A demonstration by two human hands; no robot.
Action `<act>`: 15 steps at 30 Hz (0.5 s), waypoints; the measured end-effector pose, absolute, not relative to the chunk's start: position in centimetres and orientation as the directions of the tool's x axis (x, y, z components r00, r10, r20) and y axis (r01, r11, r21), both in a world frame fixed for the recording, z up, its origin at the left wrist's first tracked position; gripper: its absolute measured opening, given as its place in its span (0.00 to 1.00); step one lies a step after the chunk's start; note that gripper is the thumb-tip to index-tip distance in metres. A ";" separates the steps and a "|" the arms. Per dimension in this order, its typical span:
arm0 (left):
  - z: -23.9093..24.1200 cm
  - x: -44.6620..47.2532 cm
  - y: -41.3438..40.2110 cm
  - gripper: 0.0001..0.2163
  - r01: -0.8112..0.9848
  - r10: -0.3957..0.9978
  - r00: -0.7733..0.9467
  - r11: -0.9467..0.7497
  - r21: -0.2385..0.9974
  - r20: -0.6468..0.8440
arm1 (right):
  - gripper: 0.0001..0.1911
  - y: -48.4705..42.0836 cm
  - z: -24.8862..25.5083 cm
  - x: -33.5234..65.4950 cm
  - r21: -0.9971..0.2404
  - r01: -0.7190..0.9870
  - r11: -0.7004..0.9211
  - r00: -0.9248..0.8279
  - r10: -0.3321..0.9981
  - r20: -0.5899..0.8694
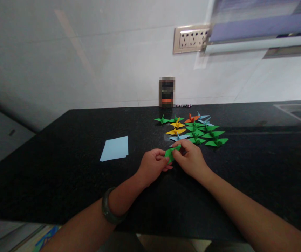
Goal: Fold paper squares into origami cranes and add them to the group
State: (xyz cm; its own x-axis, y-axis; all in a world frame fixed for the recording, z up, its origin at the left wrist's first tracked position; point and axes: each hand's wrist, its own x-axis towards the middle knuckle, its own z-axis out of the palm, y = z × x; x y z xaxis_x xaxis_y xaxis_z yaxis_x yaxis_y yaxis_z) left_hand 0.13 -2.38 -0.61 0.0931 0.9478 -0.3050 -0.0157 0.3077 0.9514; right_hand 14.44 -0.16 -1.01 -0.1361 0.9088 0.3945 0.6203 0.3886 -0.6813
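Note:
A small folded piece of green origami paper (169, 153) is pinched between both hands, above the dark countertop. My left hand (152, 163) grips its lower left side with thumb and fingers closed. On its upper right side, my right hand (189, 155) holds the paper between thumb and fingertips, partly covering it. Just beyond my right hand stand several folded paper cranes: green ones (195, 133), yellow ones (176, 131), light blue ones (178, 138) and an orange one (191, 118). To the left of my hands lies a stack of light blue paper squares (115, 148).
The black speckled countertop (68, 157) runs back to a pale wall. A blurred-out upright object (167, 91) leans there, beside a beaded strand (183, 105). A socket panel (191, 38) is on the wall. At the far right a sink edge (294, 113) shows.

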 end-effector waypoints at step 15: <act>-0.7 0.2 -2.3 0.04 -0.005 0.952 0.049 0.304 0.953 -0.303 | 0.16 -0.2 -1.4 14.1 -0.926 0.337 0.172 -0.045 0.985 0.167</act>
